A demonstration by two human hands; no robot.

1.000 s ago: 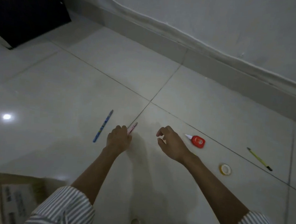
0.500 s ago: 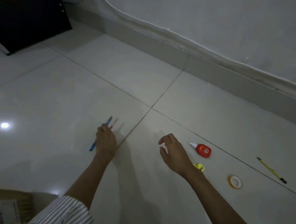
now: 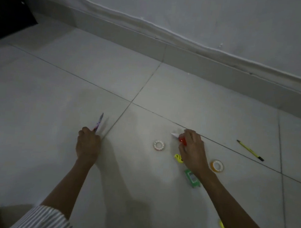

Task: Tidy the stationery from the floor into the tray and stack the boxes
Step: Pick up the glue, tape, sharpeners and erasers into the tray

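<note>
My left hand [image 3: 88,144] curled round blurred pens [image 3: 98,122] | my right hand [image 3: 192,149] pinching red glue bottle [image 3: 183,141] | white tape roll [image 3: 159,145] just left of that grip

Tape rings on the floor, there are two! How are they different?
The white tape ring is pale with little reddish marks; the orange tape ring is plain yellow-orange. The white tape ring lies left of the right hand; the orange tape ring lies right of it, beside the wrist. Both lie flat on the floor, untouched.
</note>
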